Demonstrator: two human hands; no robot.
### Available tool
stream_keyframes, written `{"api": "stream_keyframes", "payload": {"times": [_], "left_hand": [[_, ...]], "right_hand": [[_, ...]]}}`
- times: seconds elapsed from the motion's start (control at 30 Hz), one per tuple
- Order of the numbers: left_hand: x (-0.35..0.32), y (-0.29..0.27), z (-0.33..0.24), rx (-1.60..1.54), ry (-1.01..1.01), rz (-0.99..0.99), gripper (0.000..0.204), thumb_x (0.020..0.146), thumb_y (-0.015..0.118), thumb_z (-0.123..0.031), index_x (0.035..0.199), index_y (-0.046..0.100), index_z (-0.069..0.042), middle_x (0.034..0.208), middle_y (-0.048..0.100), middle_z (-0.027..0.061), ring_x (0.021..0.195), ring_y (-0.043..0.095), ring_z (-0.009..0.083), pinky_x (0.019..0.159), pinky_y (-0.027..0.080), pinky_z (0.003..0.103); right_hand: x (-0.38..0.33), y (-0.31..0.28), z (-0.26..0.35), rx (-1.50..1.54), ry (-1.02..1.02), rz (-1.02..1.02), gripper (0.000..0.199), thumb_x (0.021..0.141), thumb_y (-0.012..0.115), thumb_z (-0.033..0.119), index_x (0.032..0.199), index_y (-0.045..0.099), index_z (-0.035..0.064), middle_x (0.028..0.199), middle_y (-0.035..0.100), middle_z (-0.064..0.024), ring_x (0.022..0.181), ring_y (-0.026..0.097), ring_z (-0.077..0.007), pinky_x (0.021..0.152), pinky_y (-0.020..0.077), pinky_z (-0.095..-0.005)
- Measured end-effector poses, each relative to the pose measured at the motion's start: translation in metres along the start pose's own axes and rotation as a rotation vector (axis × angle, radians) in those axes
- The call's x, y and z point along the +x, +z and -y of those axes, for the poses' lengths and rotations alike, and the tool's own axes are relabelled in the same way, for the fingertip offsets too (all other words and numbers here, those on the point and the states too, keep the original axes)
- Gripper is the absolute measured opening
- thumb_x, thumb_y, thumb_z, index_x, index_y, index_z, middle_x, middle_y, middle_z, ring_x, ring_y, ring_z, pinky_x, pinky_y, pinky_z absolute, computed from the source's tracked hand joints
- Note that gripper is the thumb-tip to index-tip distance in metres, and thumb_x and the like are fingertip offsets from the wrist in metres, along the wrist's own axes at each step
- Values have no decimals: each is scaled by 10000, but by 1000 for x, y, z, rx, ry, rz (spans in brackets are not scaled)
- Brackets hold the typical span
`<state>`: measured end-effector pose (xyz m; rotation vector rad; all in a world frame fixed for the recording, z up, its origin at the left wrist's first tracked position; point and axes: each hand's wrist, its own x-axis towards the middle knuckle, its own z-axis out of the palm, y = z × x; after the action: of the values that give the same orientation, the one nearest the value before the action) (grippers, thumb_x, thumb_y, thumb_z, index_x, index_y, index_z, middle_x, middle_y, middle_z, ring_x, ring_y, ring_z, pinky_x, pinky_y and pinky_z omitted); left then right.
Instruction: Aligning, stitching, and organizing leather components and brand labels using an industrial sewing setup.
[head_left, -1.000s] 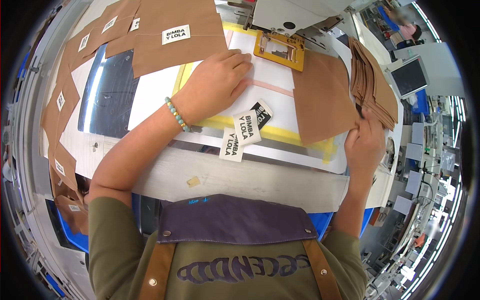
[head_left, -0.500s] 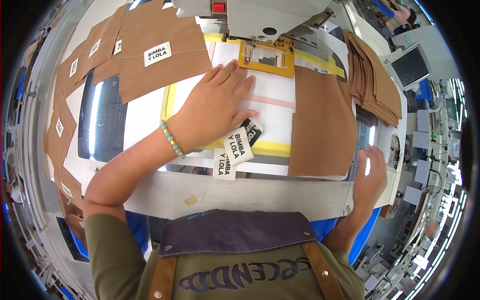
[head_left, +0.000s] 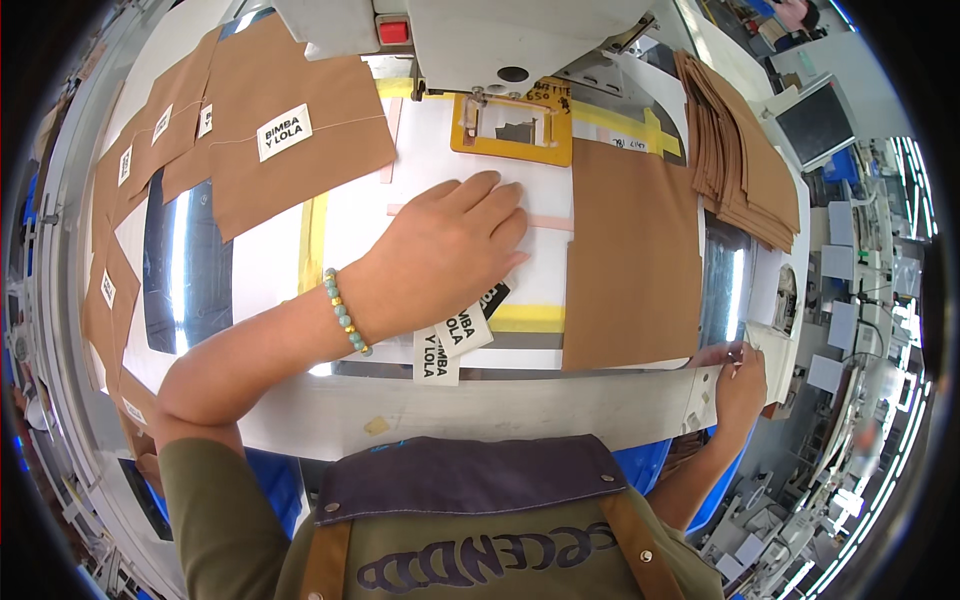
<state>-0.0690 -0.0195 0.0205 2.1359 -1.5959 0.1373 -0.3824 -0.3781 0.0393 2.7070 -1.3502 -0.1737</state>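
Observation:
My left hand is over a white template sheet, its fingers curled in and their tips hidden beneath. Under its heel lie small fabric labels, white ones and a black one, partly covered. Just right of it a brown fabric panel lies flat on the sheet. At the table's right front corner, my right hand is closed in a pinch around something small and dark that I cannot make out. Ahead of my left hand sits a yellow clamp frame under the sewing machine head.
On the left, several brown panels with sewn-on white labels overlap, joined by thread. A stack of brown panels lies at the far right, near a dark screen. Along the front runs the pale table edge; blue bins stand below.
My left hand's fingers have drawn in from lying spread on the sheet. My right hand has lowered to the table's front corner and closed. The view has shifted slightly.

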Motion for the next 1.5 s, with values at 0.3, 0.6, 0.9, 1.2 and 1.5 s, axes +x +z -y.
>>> {"api": "stream_keyframes", "payload": {"times": [0.3, 0.6, 0.9, 1.2, 1.5], "left_hand": [[22, 7, 21, 112, -33, -148, 469, 922, 808, -221, 1307, 667, 5, 1400, 658, 171, 1375, 572, 375, 1103, 500, 473], [24, 17, 28, 40, -107, -132, 555, 977, 753, -231, 1451, 580, -1, 1439, 647, 170, 1442, 501, 391, 1184, 406, 505], [27, 29, 45, 192, -49, -186, 473, 957, 753, -238, 1354, 652, -2, 1332, 707, 170, 1391, 555, 359, 1122, 437, 504], [31, 12, 18, 70, 3, -224, 424, 909, 783, -95, 1316, 690, -22, 1361, 701, 175, 1302, 634, 387, 1123, 494, 499], [15, -4, -35, -1006, -488, 61, 329, 1060, 704, -119, 1361, 629, -10, 1656, 464, 179, 1365, 631, 211, 1073, 522, 330]], "right_hand": [[4, 19, -24, 103, -128, -111, 599, 917, 568, -30, 1515, 559, -13, 1517, 590, -250, 1385, 578, -440, 1167, 474, -493], [10, 44, -62, 34, -66, -205, 545, 940, 566, -30, 1479, 616, 26, 1467, 642, -239, 1355, 605, -430, 1152, 491, -483], [10, 46, -73, 163, -131, -480, 503, 884, 578, -58, 1379, 660, -36, 1364, 676, -270, 1286, 638, -448, 1115, 514, -477], [32, 6, -133, 714, 160, -186, 406, 1063, 608, 77, 1450, 657, -33, 1263, 771, -145, 1102, 726, -212, 1002, 543, -337], [67, -95, 122, 662, -832, -248, 417, 1025, 736, 207, 1425, 715, 90, 1135, 756, -100, 972, 697, -198, 889, 535, -319]]}}
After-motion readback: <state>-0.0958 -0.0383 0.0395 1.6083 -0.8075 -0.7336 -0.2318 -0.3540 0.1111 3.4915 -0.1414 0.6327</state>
